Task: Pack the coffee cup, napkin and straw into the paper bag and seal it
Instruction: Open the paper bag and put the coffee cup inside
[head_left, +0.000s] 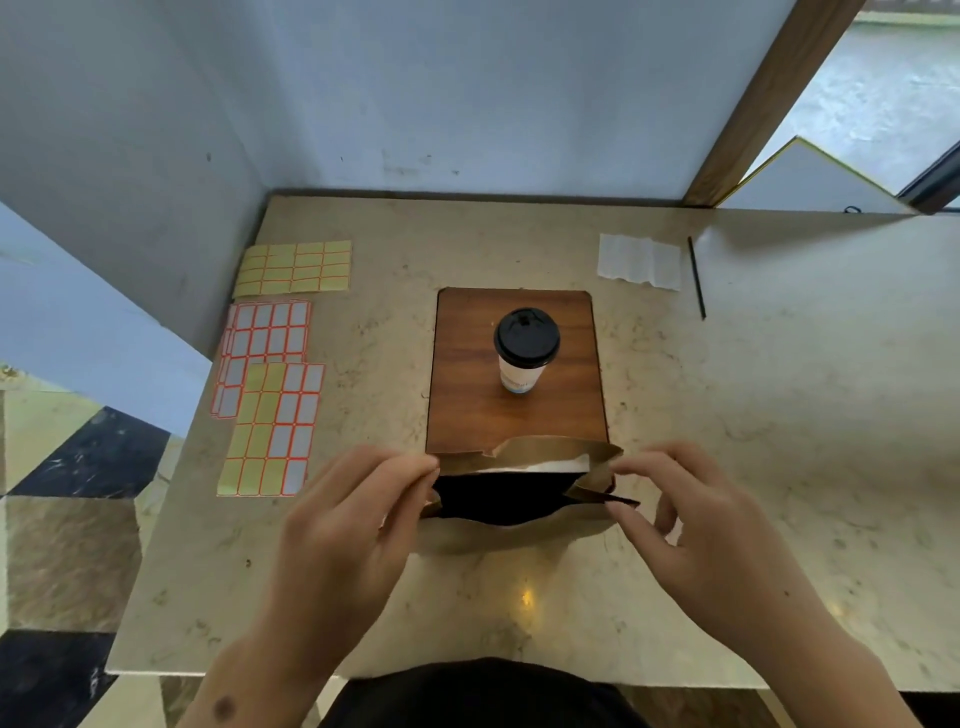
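Observation:
A brown paper bag (524, 457) stands near the table's front edge with its mouth spread open and dark inside. My left hand (353, 514) pinches the bag's left rim, and my right hand (691, 525) pinches its right rim. Behind the bag, a white coffee cup (524, 348) with a black lid stands upright on a brown wooden board (467, 395). A white napkin (639, 261) lies flat at the back right. Just to the right of the napkin lies a thin black straw (696, 278).
Several sheets of sticker labels (270, 395), yellow and white with orange borders, lie along the marble table's (779, 415) left edge. A wall closes the back and left. A wooden frame post (763, 104) rises at the back right.

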